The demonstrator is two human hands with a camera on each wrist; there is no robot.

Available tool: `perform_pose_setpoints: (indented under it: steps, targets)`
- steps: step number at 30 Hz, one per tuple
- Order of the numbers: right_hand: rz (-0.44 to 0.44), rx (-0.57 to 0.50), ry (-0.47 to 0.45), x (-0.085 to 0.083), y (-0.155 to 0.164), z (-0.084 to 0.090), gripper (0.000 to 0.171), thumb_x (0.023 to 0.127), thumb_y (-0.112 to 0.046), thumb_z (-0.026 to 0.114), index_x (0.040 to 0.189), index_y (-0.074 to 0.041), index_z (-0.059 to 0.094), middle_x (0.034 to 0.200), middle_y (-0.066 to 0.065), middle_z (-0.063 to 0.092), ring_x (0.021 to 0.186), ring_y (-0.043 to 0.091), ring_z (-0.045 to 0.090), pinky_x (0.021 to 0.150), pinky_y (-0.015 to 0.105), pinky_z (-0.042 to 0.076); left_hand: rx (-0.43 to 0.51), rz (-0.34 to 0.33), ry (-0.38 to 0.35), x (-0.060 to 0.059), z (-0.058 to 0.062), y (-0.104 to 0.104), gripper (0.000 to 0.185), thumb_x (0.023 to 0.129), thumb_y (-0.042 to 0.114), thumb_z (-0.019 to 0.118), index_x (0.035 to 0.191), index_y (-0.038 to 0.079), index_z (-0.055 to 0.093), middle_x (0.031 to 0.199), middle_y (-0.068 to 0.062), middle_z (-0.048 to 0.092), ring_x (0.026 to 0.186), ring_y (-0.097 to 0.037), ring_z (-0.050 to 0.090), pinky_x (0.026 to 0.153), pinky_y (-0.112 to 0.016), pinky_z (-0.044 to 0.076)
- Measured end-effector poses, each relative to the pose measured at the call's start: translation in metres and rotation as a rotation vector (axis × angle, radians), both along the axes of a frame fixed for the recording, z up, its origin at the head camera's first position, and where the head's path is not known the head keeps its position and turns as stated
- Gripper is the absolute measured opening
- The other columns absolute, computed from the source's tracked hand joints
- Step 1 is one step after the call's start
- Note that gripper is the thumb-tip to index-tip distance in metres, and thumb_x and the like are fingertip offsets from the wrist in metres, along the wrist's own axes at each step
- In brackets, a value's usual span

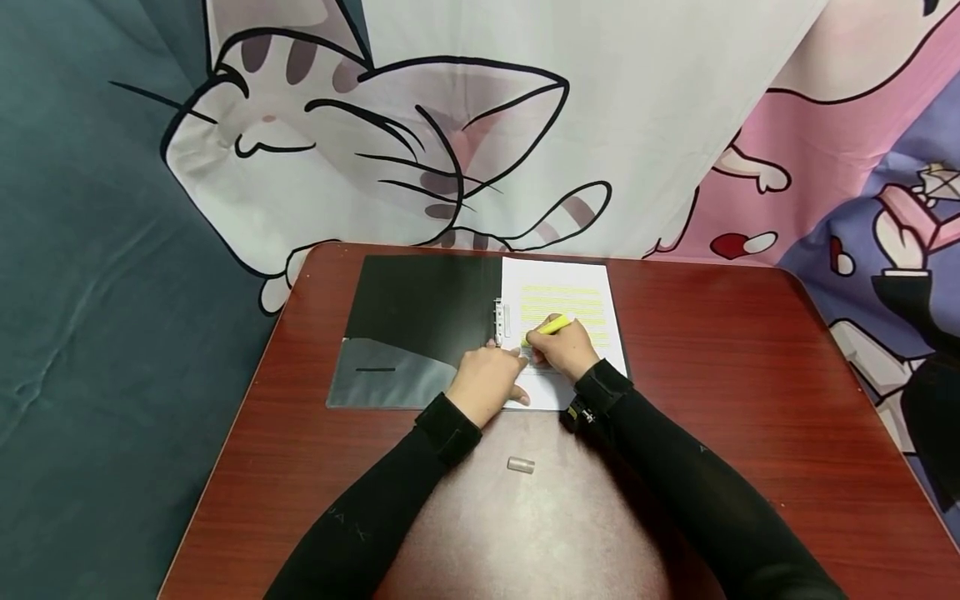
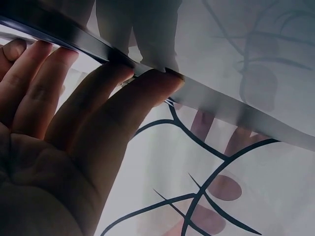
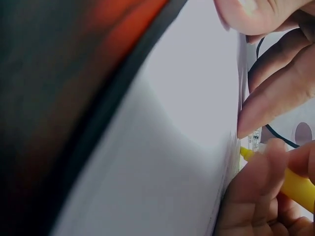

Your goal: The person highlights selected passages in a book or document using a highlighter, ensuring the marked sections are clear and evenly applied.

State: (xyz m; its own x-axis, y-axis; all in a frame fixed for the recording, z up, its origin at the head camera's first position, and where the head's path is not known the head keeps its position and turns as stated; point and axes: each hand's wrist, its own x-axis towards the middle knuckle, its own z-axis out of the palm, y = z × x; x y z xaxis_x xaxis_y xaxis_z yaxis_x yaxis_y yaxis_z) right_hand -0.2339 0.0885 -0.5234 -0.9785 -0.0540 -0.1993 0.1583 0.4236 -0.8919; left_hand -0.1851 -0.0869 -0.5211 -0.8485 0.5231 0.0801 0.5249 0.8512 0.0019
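Yellow marker (image 1: pixel 551 327) pinched in right hand (image 1: pixel 566 348) over paper (image 1: pixel 564 283); left hand (image 1: pixel 487 382) spread flat on folder (image 1: pixel 420 325), near counter's (image 1: pixel 720 375) far edge.

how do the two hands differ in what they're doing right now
The right hand grips a yellow highlighter, fingers curled round it; the left hand holds nothing and lies flat with straight fingers. The right hand rests on the white sheet's highlighted text; the left hand presses at the sheet's left edge, by the black folder's clip. Both wear black sleeves and nearly touch.
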Motion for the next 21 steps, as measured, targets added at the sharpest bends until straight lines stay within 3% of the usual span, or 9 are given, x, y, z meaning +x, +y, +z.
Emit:
perform_pose_setpoints:
  steps: [9, 21]
  targets:
    - [0.026, 0.089, 0.015, 0.0022, 0.0001, 0.005, 0.006, 0.101, -0.007, 0.069, 0.095, -0.004, 0.07, 0.065, -0.003, 0.067, 0.057, 0.007, 0.062, 0.059, 0.021, 0.053, 0.0, -0.014, 0.028, 0.0002, -0.0013, 0.0, 0.065, 0.078, 0.068, 0.088, 0.129, 0.028, 0.087, 0.14, 0.008, 0.083, 0.103, -0.033, 0.086, 0.068, -0.046, 0.07]
    - [0.026, 0.128, 0.016, 0.0011, 0.0021, 0.0069, 0.008, 0.101, -0.008, 0.07, 0.098, -0.002, 0.075, 0.071, 0.001, 0.069, 0.058, 0.009, 0.062, 0.061, 0.024, 0.052, -0.015, -0.001, -0.014, -0.0006, 0.0004, 0.0001, 0.069, 0.082, 0.067, 0.085, 0.14, 0.029, 0.084, 0.146, 0.007, 0.08, 0.122, -0.036, 0.083, 0.076, -0.048, 0.071]
